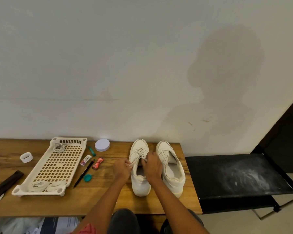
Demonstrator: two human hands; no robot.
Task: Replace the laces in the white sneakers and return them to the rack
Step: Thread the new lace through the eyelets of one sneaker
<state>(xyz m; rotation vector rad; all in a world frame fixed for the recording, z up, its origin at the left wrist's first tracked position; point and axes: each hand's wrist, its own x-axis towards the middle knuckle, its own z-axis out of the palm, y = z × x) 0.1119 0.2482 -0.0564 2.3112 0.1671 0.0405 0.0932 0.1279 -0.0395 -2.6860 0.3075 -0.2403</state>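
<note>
2 white leather sneakers stand side by side on the brown wooden counter (98, 200), toes toward the pale wall. The left sneaker (139, 168) is partly laced with a thin white lace (140, 152); the right sneaker (170, 168) stands just beside it, its opening bare. The left hand (121, 168) has its grip clamped on an end of the lace, pinched between thumb and fingertips at the shoe's left edge. The right hand (151, 166) rests over the tongue of the same sneaker, fingers curled on the lace near the upper eyelets.

To the left lies a cream perforated plastic tray (52, 166) holding a coiled grey lace (58, 147) at its far end and 2 bundles of white laces (46, 185) at its near end. A black fabric-topped rack (235, 176) stands against the counter's right end.
</note>
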